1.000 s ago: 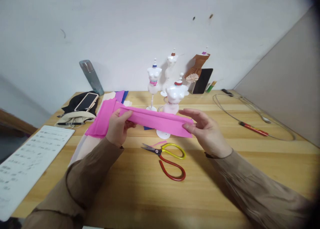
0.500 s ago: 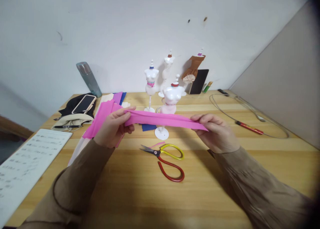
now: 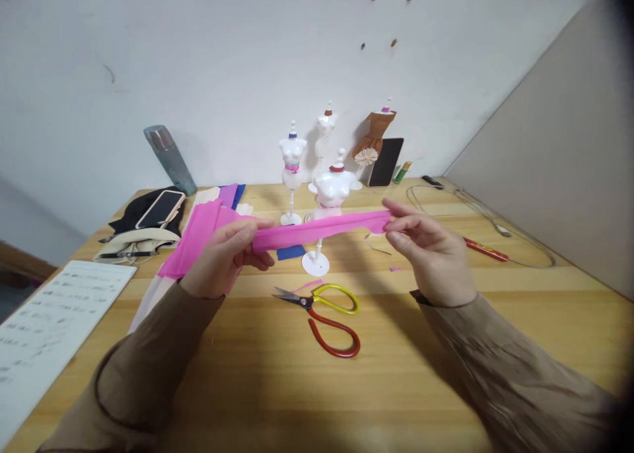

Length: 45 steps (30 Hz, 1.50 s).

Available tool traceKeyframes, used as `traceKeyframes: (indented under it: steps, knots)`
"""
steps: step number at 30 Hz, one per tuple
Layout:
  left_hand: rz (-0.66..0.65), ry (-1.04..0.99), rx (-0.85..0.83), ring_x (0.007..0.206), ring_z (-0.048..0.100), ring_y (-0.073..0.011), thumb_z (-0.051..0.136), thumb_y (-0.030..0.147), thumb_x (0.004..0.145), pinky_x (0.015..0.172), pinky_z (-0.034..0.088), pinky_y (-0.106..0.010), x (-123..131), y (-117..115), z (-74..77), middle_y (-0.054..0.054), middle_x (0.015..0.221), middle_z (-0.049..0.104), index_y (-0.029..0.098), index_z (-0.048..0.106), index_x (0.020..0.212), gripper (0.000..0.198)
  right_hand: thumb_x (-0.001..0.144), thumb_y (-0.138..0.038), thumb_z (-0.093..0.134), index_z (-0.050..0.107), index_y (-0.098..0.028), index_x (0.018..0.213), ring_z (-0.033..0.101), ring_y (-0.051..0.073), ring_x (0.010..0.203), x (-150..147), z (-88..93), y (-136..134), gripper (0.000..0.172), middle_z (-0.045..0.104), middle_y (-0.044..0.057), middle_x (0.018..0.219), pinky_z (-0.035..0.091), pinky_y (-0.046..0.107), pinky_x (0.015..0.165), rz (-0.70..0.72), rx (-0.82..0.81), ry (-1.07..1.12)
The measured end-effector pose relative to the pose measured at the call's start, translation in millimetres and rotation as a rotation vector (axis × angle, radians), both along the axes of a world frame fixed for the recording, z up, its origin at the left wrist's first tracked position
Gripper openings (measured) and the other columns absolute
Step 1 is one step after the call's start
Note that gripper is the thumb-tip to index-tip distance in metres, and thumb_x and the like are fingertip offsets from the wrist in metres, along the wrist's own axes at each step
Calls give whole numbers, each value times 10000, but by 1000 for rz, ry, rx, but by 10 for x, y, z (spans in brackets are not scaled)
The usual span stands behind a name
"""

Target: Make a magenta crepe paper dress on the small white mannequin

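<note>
A pink crepe paper strip [image 3: 317, 230], folded lengthwise, stretches between my hands above the table, its right end a little higher. My left hand [image 3: 236, 249] pinches the left end between thumb and fingers. At the other end, my right hand [image 3: 428, 251] has thumb and middle finger at the strip's tip, with the index finger raised off it. Scissors [image 3: 304, 302] with one yellow and one red handle lie below the strip, blades slightly apart. Just behind the strip stands a small white mannequin [image 3: 333, 187] with a red neck band, its lower body partly covered.
More pink crepe paper [image 3: 195, 235] lies left, beside a phone [image 3: 161, 209] and a white printed sheet [image 3: 59, 321]. Other small mannequins [image 3: 292, 152] and a dark tablet-like slab [image 3: 386, 162] stand by the wall. A bottle [image 3: 171, 161] leans back left; a cable [image 3: 537, 266] lies right.
The strip's right end has risen and my right index finger has lifted off it. The right fingers now sit at the very tip. My view has shifted slightly right.
</note>
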<state>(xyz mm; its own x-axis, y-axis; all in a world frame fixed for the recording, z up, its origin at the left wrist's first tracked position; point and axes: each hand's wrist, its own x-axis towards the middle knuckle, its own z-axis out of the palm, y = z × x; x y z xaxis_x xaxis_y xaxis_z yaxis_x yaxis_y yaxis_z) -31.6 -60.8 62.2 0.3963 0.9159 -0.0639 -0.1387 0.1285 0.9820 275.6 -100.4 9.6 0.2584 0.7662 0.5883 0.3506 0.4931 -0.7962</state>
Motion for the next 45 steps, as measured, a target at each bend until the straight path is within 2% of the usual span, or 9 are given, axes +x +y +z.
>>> traceKeyframes:
  steps: [4, 8, 11, 14, 16, 23, 28, 32, 45]
  knots:
    - [-159, 90, -33, 721, 713, -188, 849, 325, 660, 660, 564, -276, -17, 24, 4, -84, 802, 752, 133, 723, 1026, 432, 834, -299, 715, 655, -256, 760, 461, 301, 1380, 26, 53, 4, 104, 671, 51, 1290, 262, 569, 1190, -17, 53, 0]
    - [-191, 187, -71, 579, 659, -141, 762, 462, 740, 536, 514, -236, -38, 54, -2, -70, 718, 715, 123, 733, 800, 346, 830, -295, 717, 649, -266, 798, 691, 241, 951, 39, 47, 10, 80, 735, 32, 883, 554, 414, 842, 47, 35, 147]
    - [-180, 333, 42, 833, 714, -203, 771, 472, 732, 692, 569, -292, -59, 72, -58, -98, 960, 752, 184, 734, 1053, 433, 792, -286, 738, 656, -252, 777, 583, 146, 583, 10, 93, -8, 90, 628, -13, 660, 484, 283, 532, 19, 6, 183]
    - [-257, 399, 229, 1273, 558, -287, 888, 316, 582, 949, 529, -363, -30, 52, -146, -89, 1355, 630, 258, 686, 1207, 659, 772, -267, 736, 647, -248, 737, 503, 126, 509, -79, 227, -37, 97, 572, -19, 599, 422, 265, 457, 40, -54, 151]
    - [-342, 338, 290, 1310, 520, -302, 907, 262, 530, 963, 520, -372, 30, 24, -209, -73, 1421, 580, 265, 674, 1227, 735, 767, -256, 729, 636, -247, 718, 458, 118, 471, -155, 332, -39, 106, 532, -26, 561, 386, 259, 423, 50, -97, 149]
    - [-252, 278, 68, 687, 644, -144, 853, 283, 631, 719, 522, -283, 124, 85, -314, -22, 698, 701, 119, 717, 751, 244, 736, -222, 752, 630, -240, 696, 446, 104, 472, -208, 389, 115, 129, 523, -33, 553, 372, 226, 399, 67, -133, 231]
    - [-184, 82, -54, 856, 707, -219, 866, 432, 616, 883, 542, -384, 53, 110, -256, -89, 851, 758, 129, 734, 871, 417, 684, -231, 805, 723, -255, 846, 543, 110, 519, -140, 304, 153, 183, 632, -25, 655, 505, 238, 454, 121, -216, 321]
    - [-102, 212, 62, 827, 695, -217, 850, 400, 651, 826, 544, -361, 104, 66, -242, -81, 800, 747, 129, 725, 770, 321, 618, -234, 850, 753, -251, 854, 582, 110, 539, -152, 338, 119, 256, 670, -14, 685, 537, 236, 469, 133, -263, 367]
    - [87, 24, 75, 676, 592, -154, 761, 447, 732, 671, 513, -287, 105, 55, -216, -8, 647, 630, 163, 688, 697, 295, 667, -329, 848, 706, -258, 706, 545, 139, 448, -83, 364, 111, 163, 658, -9, 602, 417, 274, 370, 170, -271, 296]
